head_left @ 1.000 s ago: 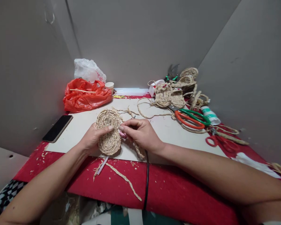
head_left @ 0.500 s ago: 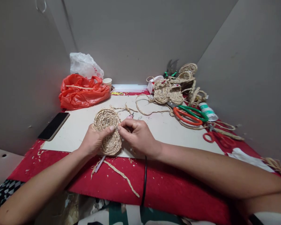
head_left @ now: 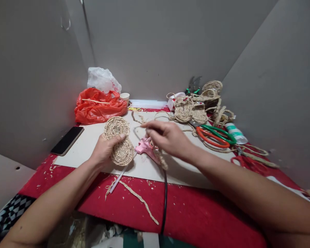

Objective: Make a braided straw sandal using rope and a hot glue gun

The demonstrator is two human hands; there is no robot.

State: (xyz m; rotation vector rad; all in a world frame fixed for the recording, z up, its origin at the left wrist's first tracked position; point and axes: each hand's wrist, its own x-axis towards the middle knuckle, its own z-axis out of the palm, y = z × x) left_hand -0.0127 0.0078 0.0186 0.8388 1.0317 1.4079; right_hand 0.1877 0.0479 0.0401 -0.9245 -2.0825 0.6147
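My left hand (head_left: 107,146) grips a woven straw sole (head_left: 122,151), shaped like a figure eight of coiled braid, with the thumb across its narrow middle. To its right, my right hand (head_left: 167,137) hovers over a pink glue gun (head_left: 144,146) lying on the pale board. Its fingertips are drawn together and slightly blurred; what they hold, if anything, cannot be made out. A clear glue stick (head_left: 119,179) sticks out of the gun's back end toward me. Part of a braided straw strand (head_left: 163,162) shows below my right hand. Another braided strand (head_left: 139,198) lies on the red cloth.
At the back left sit a red plastic bag (head_left: 100,110) and a paper cup (head_left: 124,97); a phone (head_left: 67,140) lies nearer. Woven straw pieces (head_left: 189,110), green-and-orange-handled scissors (head_left: 214,136) and red scissors (head_left: 250,165) are at right. A black cable (head_left: 165,203) crosses the front edge.
My right hand has left the sole and moved right, over the pink glue gun, which now shows more fully. My left hand keeps hold of the sole. The camera view has shifted slightly.
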